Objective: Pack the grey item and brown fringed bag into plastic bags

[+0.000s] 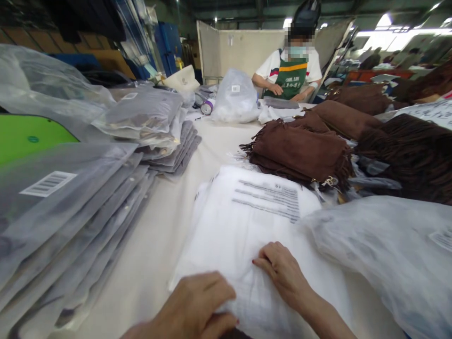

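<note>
both hands [240,296] half cut off

Left hand [197,306] low and flat, fingers [222,289] curled; right hand [280,270] palm down, fingers spread forward.

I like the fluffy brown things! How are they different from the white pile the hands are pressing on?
The brown fringed cloths are dark, fuzzy and tasselled at the edges; the white bags are smooth, pale plastic with printed black text. The brown cloths lie bare, untouched, farther up the table; the white bags sit under the left hand and right hand. Both are flat stacks.
</note>
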Tool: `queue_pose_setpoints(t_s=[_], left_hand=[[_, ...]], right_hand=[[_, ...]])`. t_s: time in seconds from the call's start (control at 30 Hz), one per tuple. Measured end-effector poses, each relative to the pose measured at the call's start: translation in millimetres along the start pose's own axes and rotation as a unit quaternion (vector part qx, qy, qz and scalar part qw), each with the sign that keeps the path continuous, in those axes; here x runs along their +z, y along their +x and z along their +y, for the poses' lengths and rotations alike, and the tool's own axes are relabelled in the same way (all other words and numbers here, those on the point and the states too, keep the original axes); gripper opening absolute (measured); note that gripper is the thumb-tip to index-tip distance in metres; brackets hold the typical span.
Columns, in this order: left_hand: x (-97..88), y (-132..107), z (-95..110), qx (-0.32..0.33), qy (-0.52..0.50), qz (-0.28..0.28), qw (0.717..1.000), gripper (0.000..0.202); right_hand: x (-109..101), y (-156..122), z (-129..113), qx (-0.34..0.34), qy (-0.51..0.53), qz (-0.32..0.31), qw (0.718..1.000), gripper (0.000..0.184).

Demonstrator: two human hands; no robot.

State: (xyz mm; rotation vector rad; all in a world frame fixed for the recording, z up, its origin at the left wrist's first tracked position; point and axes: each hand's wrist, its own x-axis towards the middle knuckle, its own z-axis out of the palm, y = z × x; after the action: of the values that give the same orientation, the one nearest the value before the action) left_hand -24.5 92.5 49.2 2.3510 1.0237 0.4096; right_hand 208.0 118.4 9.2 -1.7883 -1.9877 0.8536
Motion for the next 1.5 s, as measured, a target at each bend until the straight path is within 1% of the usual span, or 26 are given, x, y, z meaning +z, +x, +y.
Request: queue_pose_setpoints(t_s=[0.03, 0.1, 0.13, 0.17, 0.2, 0.3, 0.33, 0.4, 0.47, 0.53, 0.6, 0.67, 0.7, 0.77, 0.87, 0.93, 1.0, 1.07, 1.1, 1.17, 1.23, 1.27, 1.33, 1.37, 1.43, 1.5], left_hand=[[0.0, 19, -3, 0.013, 0.023, -0.010, 1.000, 0.017], [4.3, 51, -6, 0.032, 0.082, -0.014, 0.996, 0.038], [8.1, 63, -7, 0.049, 0.113, -0.015, 0.992, 0.046], [12.5, 72, -7, 0.067, 0.142, -0.009, 0.988, 0.048], [17.0, 77, -8, 0.089, 0.167, -0.002, 0.982, 0.044], [26.5, 79, -12, 0.153, 0.215, 0.035, 0.964, 0.015], [27.9, 78, -14, 0.169, 0.222, 0.050, 0.959, 0.011], [28.9, 76, -16, 0.186, 0.226, 0.071, 0.954, 0.016], [29.1, 76, -18, 0.183, 0.225, 0.091, 0.953, 0.020], [29.3, 78, -18, 0.176, 0.224, 0.112, 0.952, 0.022], [29.4, 80, -17, 0.177, 0.230, 0.129, 0.948, 0.023], [28.7, 81, -16, 0.179, 0.233, 0.132, 0.947, 0.025], [27.8, 81, -14, 0.176, 0.231, 0.124, 0.949, 0.025], [24.8, 80, -10, 0.156, 0.214, 0.090, 0.960, 0.023], [18.3, 81, -3, 0.091, 0.167, 0.031, 0.981, 0.017], [14.0, 82, -1, 0.047, 0.134, -0.009, 0.990, 0.020], [10.5, 84, -3, 0.020, 0.112, -0.053, 0.992, 0.019], [7.5, 85, -8, 0.011, 0.108, -0.088, 0.990, 0.022], [6.0, 84, -11, 0.010, 0.115, -0.093, 0.989, 0.023], [2.8, 80, -16, 0.013, 0.143, -0.084, 0.986, 0.015], [-1.2, 74, -20, 0.017, 0.179, -0.068, 0.981, 0.005], [-3.5, 69, -21, 0.030, 0.212, -0.057, 0.975, 0.005], [-8.2, 58, -25, 0.067, 0.293, -0.030, 0.953, 0.016], [-10.6, 52, -28, 0.083, 0.331, -0.015, 0.940, 0.021], [-15.1, 39, -33, 0.092, 0.379, 0.013, 0.921, 0.026], [-19.1, 25, -37, 0.080, 0.381, 0.040, 0.920, 0.026]], right_hand=[[-4, 2, -1, 0.016, 0.022, -0.017, 0.999, 0.020], [-12, 5, -2, 0.044, 0.064, -0.051, 0.996, 0.022], [-16, 7, -2, 0.052, 0.078, -0.064, 0.994, 0.023], [-19, 9, -3, 0.055, 0.085, -0.072, 0.992, 0.025], [-21, 11, -3, 0.059, 0.093, -0.080, 0.991, 0.025], [-24, 16, -4, 0.068, 0.114, -0.094, 0.987, 0.026], [-25, 17, -4, 0.070, 0.118, -0.094, 0.986, 0.026], [-25, 16, -5, 0.072, 0.124, -0.087, 0.986, 0.026], [-28, 9, -7, 0.068, 0.131, -0.071, 0.987, 0.026], [-30, -5, -7, 0.033, 0.117, -0.031, 0.992, 0.025], [-31, -21, -6, -0.037, 0.049, 0.041, 0.997, 0.027], [-28, -34, -3, -0.105, -0.046, 0.119, 0.986, 0.017], [-25, -39, -1, -0.124, -0.080, 0.145, 0.978, 0.010], [-18, -43, 3, -0.131, -0.099, 0.172, 0.971, 0.015], [-13, -41, 6, -0.072, -0.031, 0.181, 0.980, 0.020], [-15, -38, 5, 0.002, 0.057, 0.153, 0.987, 0.024], [-20, -36, 4, 0.059, 0.137, 0.099, 0.984, 0.028], [-26, -37, 2, 0.079, 0.186, 0.045, 0.978, 0.033], [-29, -38, 2, 0.079, 0.198, 0.028, 0.977, 0.035], [-33, -42, 1, 0.078, 0.206, 0.020, 0.975, 0.036], [-34, -48, 1, 0.056, 0.179, 0.046, 0.981, 0.034], [-34, -52, 2, 0.026, 0.152, 0.067, 0.986, 0.031], [-33, -61, 6, -0.063, 0.069, 0.111, 0.989, 0.023], [-32, -66, 9, -0.109, 0.007, 0.139, 0.984, 0.019], [-33, -74, 18, -0.160, -0.147, 0.199, 0.956, 0.015], [-35, -82, 29, -0.147, -0.300, 0.253, 0.908, 0.018]])
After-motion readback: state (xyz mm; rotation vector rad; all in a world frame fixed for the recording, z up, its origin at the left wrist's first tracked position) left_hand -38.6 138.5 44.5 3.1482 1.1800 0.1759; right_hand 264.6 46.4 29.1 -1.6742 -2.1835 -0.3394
